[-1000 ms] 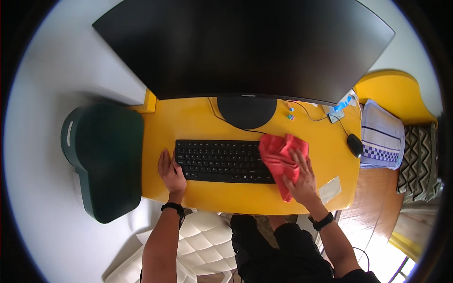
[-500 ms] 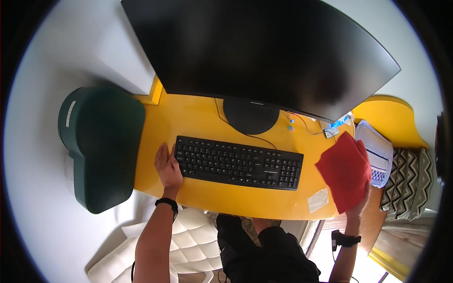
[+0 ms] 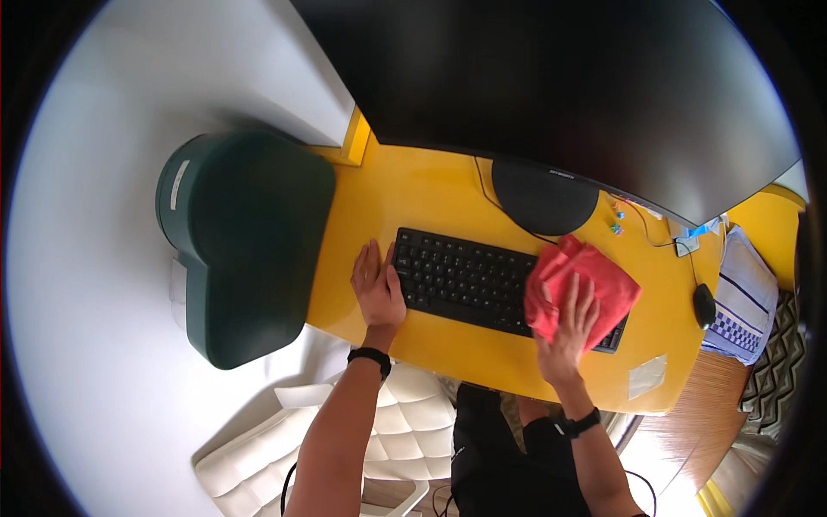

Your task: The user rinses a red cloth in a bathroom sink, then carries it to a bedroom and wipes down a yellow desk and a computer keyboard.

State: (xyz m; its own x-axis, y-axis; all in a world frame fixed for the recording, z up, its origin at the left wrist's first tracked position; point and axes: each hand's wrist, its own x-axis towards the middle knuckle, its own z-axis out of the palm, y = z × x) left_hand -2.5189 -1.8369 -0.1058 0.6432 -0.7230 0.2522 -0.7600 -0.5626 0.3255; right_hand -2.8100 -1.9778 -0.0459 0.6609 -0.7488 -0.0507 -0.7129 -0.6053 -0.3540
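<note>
A black keyboard (image 3: 465, 280) lies on the yellow desk, tilted down toward the right. At its left end, my left hand (image 3: 379, 289) rests open, fingers stretched out on the desk and the thumb side against the keyboard's edge. My right hand (image 3: 564, 332) holds a crumpled red cloth (image 3: 594, 280) down over the right part of the keyboard, its fingers lying across the top. The cloth hides most of the number keys; only the lower right corner shows below it.
A large black monitor (image 3: 551, 86) stands on a round base (image 3: 543, 198) behind the keyboard. Nearby are small colourful bits (image 3: 617, 229), a black mouse (image 3: 704, 307) and a clear patch (image 3: 647, 376). A dark green chair back (image 3: 250, 241) is at left, a cream padded chair (image 3: 405, 422) below.
My right hand has brought the red cloth left from the desk's right side onto the keyboard. The view has shifted, and the mouse now shows. My left hand stays at the keyboard's left end.
</note>
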